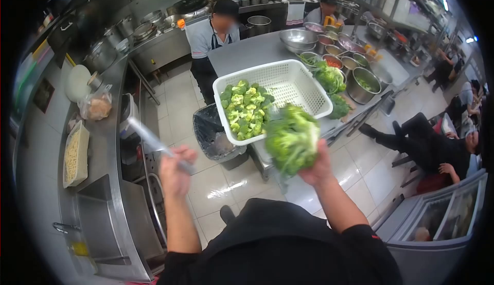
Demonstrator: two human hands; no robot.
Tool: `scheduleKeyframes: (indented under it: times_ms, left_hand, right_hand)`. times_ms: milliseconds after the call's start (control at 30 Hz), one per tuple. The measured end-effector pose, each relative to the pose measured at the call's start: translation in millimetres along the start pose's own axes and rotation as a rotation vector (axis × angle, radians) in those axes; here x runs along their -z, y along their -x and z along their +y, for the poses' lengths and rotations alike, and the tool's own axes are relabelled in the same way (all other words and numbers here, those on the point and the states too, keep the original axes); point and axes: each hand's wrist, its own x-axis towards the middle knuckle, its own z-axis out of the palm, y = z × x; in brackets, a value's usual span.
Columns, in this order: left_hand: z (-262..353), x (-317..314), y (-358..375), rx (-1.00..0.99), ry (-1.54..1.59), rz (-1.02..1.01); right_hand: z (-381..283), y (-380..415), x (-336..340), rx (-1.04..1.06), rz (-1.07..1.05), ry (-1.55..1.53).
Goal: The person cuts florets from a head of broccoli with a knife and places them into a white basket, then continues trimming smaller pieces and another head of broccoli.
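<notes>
A knife (149,136), blurred by motion, is gripped in my left hand (177,171), its blade pointing up and to the left. My right hand (316,166) holds a large green head of broccoli (292,138) with leaves, in front of the basket's near side. The white perforated basket (303,74) rests on the metal table's corner. Cut broccoli florets (246,107) fill its left part, and a few small bits lie in its right part. Beside the basket on the right are another leafy head (329,76) and a darker broccoli piece (339,106).
A black-lined bin (211,130) stands below the basket's left side. Steel bowls and pots (364,85) crowd the table (242,56). One person (213,32) stands behind it, others sit at right. At left are a counter (105,130), a sink and a white tray (77,153).
</notes>
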Motion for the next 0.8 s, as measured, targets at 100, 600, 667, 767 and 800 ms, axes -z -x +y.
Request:
scheduleKeyframes:
  times_ms: [100, 600, 667, 767, 800]
  left_hand:
    - [-113, -107, -157, 0.136, 0.13, -0.078]
    - [-262, -109, -519, 0.194, 0.41, -0.463]
    - [-279, -67, -560, 0.233, 0.556, -0.62]
    - [-279, -37, -598, 0.265, 0.596, -0.573]
    - [-275, -35, -605, 0.276, 0.581, -0.511]
  right_hand:
    - [-89, -123, 89, 0.204, 0.05, 0.107]
    - [-119, -586, 97, 0.124, -0.055, 1.316]
    - [-109, -632, 72, 0.082, 0.057, 1.469]
    - [-84, -686, 60, 0.204, 0.009, 1.623]
    - [-77, -697, 56, 0.225, -0.005, 1.682]
